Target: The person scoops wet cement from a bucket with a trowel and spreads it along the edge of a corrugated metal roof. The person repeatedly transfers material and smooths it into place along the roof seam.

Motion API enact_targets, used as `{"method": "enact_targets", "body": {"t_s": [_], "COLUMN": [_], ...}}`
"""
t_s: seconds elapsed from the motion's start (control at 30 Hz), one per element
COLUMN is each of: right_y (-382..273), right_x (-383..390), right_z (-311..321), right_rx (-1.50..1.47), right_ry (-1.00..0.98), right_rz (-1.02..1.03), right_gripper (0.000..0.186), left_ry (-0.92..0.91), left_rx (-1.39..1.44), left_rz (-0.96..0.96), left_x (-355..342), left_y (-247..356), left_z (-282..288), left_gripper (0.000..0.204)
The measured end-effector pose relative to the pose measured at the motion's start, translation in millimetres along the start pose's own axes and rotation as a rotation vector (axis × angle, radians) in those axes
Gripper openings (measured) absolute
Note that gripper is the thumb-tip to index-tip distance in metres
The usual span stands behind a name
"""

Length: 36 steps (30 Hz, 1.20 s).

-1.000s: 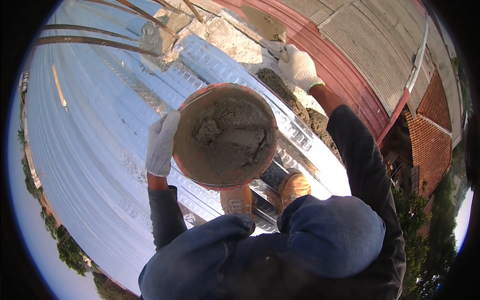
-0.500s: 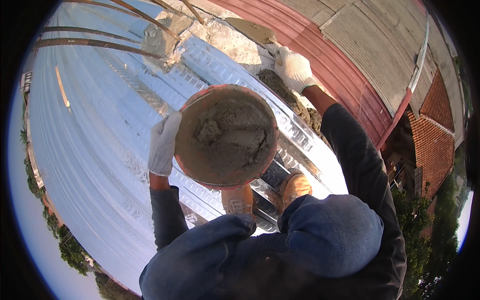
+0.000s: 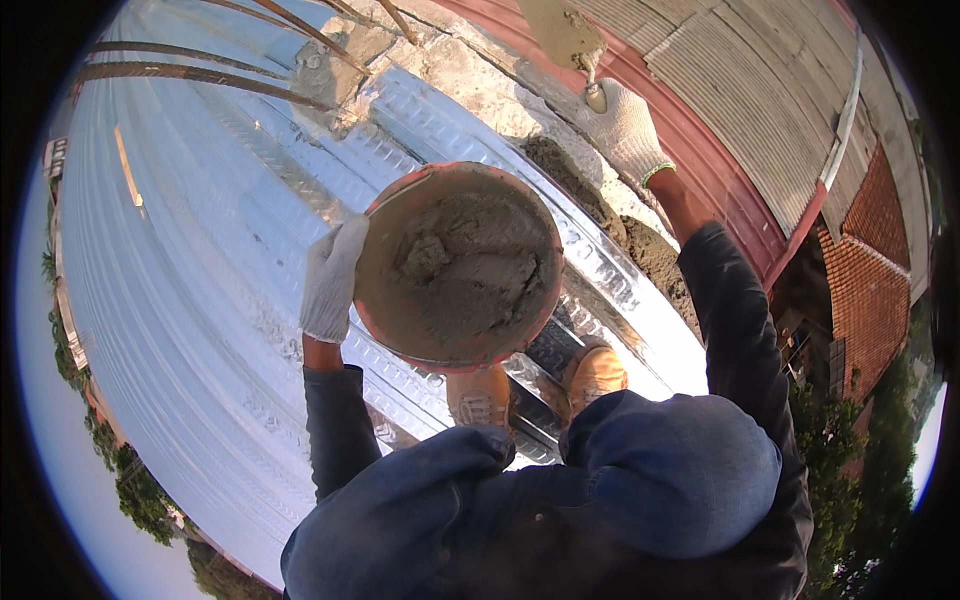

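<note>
My left hand, in a white knit glove, is closed on the left rim of a round reddish bucket. Wet grey mortar lies inside the bucket, lumpy and scooped in the middle. My gloved right hand grips the handle of a trowel, whose broad blade points away from me over the red roofing and carries a grey smear of mortar. Below that hand, fresh mortar lies in a rough strip along the top of the wall.
Ribbed metal decking spreads out on the left and under my boots. Rusty steel bars stick out at the far left. Beyond the wall lie red metal roofing and grey corrugated sheets. Trees and tiled roofs show past the right edge.
My right hand has lifted the trowel off the wall top and swung it outward to the right, over the red roofing. The left hand and bucket have barely shifted.
</note>
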State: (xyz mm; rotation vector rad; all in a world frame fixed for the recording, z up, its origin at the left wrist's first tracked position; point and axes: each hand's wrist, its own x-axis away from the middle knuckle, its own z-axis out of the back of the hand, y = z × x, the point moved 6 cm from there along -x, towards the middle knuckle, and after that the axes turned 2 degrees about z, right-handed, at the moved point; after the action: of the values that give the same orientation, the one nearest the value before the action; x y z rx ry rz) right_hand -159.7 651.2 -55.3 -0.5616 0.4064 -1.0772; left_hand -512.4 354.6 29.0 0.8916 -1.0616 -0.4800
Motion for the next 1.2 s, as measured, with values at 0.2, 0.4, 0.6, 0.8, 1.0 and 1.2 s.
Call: {"method": "enact_targets", "body": {"t_s": [0.2,0.4,0.6,0.8,1.0,1.2], "right_y": [0.6,-87.8,-139.8,-140.6,-135.8,-129.8], "right_x": [47.4,147.6,186.9,211.3,231.3,250.4], "right_z": [49.9,106.4,110.7,43.8,41.8,56.3], "right_rx": [0.209,0.05,0.391,0.3,-0.094,-0.427], "right_ry": [0.12,-0.401,-0.756,-0.993,-1.114,-1.086], "right_rz": [-0.022,0.123,0.246,0.265,0.086,-0.097], "right_gripper": [0.045,0.053,0.04,0.046,0.051,0.053], "left_ry": [-0.004,-0.046,-0.144,-0.178,-0.175,-0.159], "left_rx": [-0.044,-0.081,-0.137,-0.09,-0.41,-0.31], "left_rz": [-0.026,-0.031,-0.164,-0.553,-0.727,-0.391], "left_x": [2.5,25.6,43.1,45.8,65.8,27.6], "left_y": [-1.5,2.8,18.0,-27.2,31.4,20.2], "left_z": [5.6,-10.1,-54.5,-64.2,-94.5,-63.5], "left_gripper": [0.05,0.047,0.038,0.057,0.042,0.042]}}
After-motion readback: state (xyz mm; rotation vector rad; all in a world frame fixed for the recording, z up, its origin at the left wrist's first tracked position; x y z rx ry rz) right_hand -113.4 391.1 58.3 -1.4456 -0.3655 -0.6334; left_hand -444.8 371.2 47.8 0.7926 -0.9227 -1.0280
